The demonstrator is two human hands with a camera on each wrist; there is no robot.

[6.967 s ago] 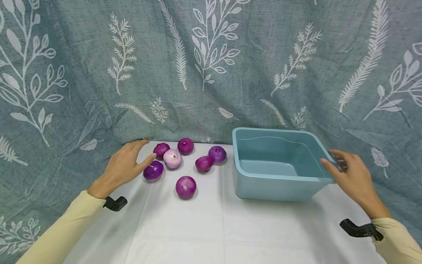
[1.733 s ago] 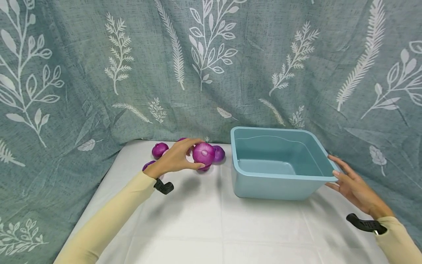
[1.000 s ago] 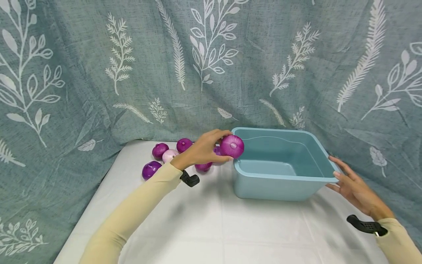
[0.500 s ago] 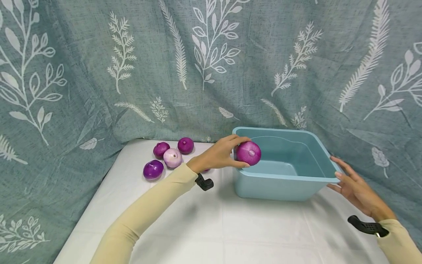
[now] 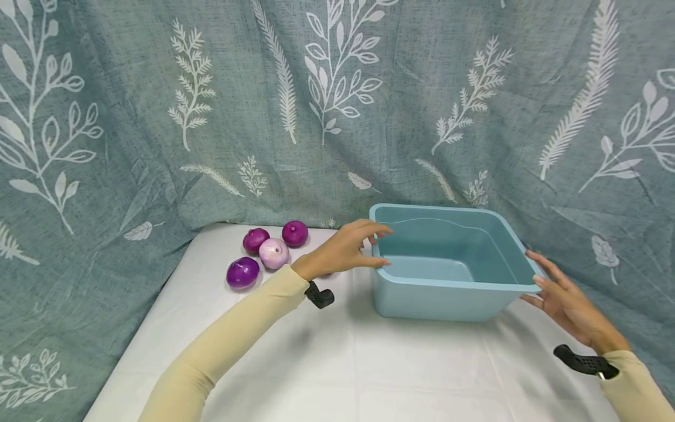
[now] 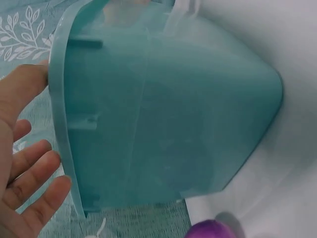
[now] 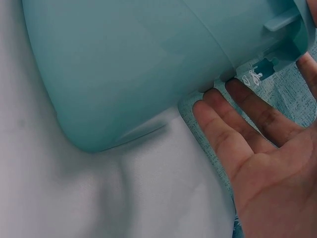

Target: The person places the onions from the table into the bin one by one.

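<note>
My left hand [image 5: 345, 249] is over the left end of a blue-green plastic bin [image 5: 453, 302], thumb and fingers apart with nothing between them. In the left wrist view, its fingertips are right at the bin's rim [image 6: 58, 114]. My right hand [image 5: 572, 302] is at the bin's right end, thumb at the rim corner; in the right wrist view its extended fingers [image 7: 223, 134] touch the outer wall. A pale peeled onion [image 5: 274, 253] lies among purple onions [image 5: 242, 273] on the left. My left hand mostly hides others behind it. No onion shows inside the bin.
A white cloth [image 5: 295, 363] covers the table. Behind it hangs a grey-green curtain [image 5: 237, 105] with white leaf prints, close to the bin's back and the rear onions. A purple onion [image 6: 210, 229] shows at the bottom of the left wrist view.
My left hand picked up the front purple onion, carried it right to the bin's left rim and let it go there. My right hand stays by the bin's right end.
</note>
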